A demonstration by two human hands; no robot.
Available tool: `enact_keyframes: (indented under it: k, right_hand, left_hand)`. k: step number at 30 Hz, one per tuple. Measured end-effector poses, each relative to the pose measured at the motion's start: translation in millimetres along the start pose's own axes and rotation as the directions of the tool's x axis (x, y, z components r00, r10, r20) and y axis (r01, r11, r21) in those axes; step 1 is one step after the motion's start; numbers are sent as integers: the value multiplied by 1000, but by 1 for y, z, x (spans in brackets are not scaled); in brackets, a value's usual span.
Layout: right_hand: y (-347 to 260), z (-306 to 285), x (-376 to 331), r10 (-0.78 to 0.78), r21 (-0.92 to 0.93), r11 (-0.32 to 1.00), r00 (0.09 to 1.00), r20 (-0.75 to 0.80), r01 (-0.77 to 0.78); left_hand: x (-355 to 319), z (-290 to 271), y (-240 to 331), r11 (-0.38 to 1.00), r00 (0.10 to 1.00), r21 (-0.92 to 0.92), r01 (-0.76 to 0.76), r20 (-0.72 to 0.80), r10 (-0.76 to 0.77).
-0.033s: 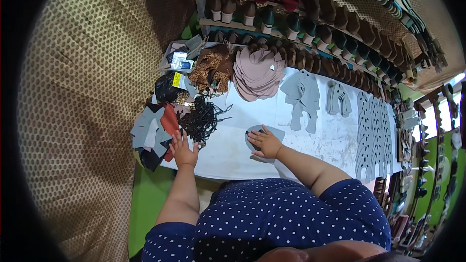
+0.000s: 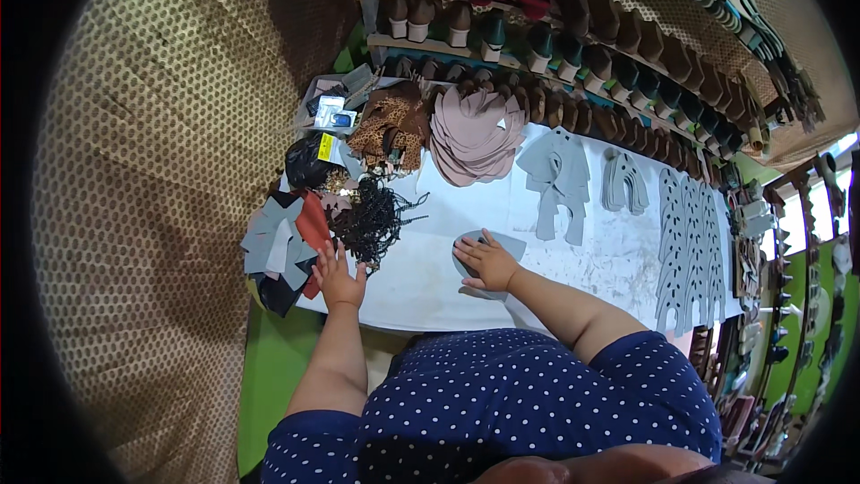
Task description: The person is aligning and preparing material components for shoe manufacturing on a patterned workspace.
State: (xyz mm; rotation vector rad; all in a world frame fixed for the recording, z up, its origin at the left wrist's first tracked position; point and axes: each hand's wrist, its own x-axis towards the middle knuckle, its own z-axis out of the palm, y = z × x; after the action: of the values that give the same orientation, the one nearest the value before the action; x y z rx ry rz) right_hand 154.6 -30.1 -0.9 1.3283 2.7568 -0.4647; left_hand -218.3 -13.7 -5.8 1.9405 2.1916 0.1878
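Observation:
My right hand [image 2: 488,263] lies flat, fingers spread, over a grey cut piece [image 2: 509,246] on the white-covered table. A small dark patch shows at its fingertips; what it is I cannot make out. My left hand [image 2: 339,281] is open at the table's left end, fingers apart, beside a heap of grey, red and black scraps [image 2: 279,246]. Just past its fingertips lies a tangle of thin black straps [image 2: 372,220]. Whether the left hand touches the scraps cannot be made out.
Farther back lie leopard-print pieces [image 2: 387,130], a pink stack of cut pieces [image 2: 477,134], and grey pieces [image 2: 557,175]. Long grey slotted strips [image 2: 690,246] cover the right end. Shelves of shoes [image 2: 537,49] line the back; a plastic box [image 2: 331,112] stands at the far left.

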Motion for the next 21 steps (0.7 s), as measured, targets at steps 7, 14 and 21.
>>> enact_keyframes:
  k: [7, 14, 21]
  right_hand:
    - [-6, 7, 5, 26, 13, 1000, 997, -79, -25]
    - [-42, 19, -28, 157, 20, 987, 986, -61, -156]
    - [-39, 2, 2, 343, 0, 939, 939, -32, -343]
  left_hand:
    - [2, 2, -4, 1000, 1000, 8, -24, -10, 24]
    - [0, 2, -7, 999, 999, -20, -35, -3, 35]
    - [-2, 0, -9, 999, 999, -30, -31, 26, 31]
